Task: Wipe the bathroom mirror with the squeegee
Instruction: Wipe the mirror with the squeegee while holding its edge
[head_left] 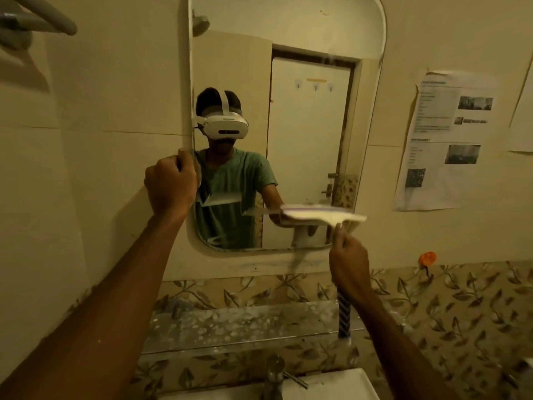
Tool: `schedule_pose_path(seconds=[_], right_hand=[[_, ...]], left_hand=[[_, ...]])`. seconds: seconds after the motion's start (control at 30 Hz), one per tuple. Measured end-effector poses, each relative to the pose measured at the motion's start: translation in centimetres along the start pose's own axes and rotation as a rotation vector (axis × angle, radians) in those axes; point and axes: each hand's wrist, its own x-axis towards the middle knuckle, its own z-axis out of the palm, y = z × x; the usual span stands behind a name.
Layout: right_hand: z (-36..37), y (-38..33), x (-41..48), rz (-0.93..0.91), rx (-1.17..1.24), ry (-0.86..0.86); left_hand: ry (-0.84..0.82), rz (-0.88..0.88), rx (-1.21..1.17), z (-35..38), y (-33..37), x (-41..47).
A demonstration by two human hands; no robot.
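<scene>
While left hand point(170, 184) grips mirror point(302, 116) at left edge, fingers curled round rim, right hand point(347, 267) closed on squeegee point(320, 213) handle. Blade pressed flat to glass near lower right corner, roughly level. Streaks visible on lower glass. Shelf point(245, 324) below mirror.

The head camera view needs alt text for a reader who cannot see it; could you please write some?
A person's right hand holds a squeegee against the lower right of a wall mirror, while the left hand grips the mirror's left edge. Below are a spotted glass shelf and a tap; printed sheets hang to the right.
</scene>
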Motion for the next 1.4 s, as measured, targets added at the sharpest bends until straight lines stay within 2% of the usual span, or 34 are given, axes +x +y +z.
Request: schedule_pose_path(seconds=[0.13, 0.4, 0.5, 0.63, 0.7, 0.8, 0.97, 1.17, 1.27, 1.4], right_hand=[[-1.9, -2.9, 5.2, -0.062, 0.084, 0.080], [0.8, 1.0, -1.3, 0.019, 0.027, 0.020], [-0.2, -2.7, 0.8, -0.044, 0.078, -0.027], [0.5, -9.6, 4.1, -0.183, 0.101, 0.013], [1.8, -10.6, 3.5, -0.166, 0.112, -0.019], [4.5, -8.3, -0.8, -0.114, 0.124, -0.061], [6.5, -6.6, -5.6, 0.055, 0.070, -0.102], [5.3, -13.9, 0.2, -0.157, 0.149, -0.010], [6.7, -13.8, -0.1, -0.124, 0.090, -0.041], [9.2, -9.7, -6.0, -0.030, 0.072, -0.107]], left_hand=[[0.025, -0.028, 0.030, 0.3, 0.1, 0.0], [0.005, -0.085, 0.087, 0.2, 0.7, -0.3], [-0.048, -0.123, 0.080, -0.2, 0.8, 0.1], [-0.102, -0.118, 0.058, -0.7, 0.4, 0.6], [-0.129, -0.095, 0.053, -0.9, 0.3, 0.6], [-0.153, -0.033, 0.059, -1.1, 0.2, 0.4], [-0.218, -0.003, -0.044, -1.6, -0.1, 0.5], [-0.330, -0.052, -0.166, -1.9, -0.7, 1.3], [-0.393, -0.042, -0.181, -2.3, -1.0, 1.6], [-0.429, -0.028, -0.173, -2.5, -0.8, 1.7]])
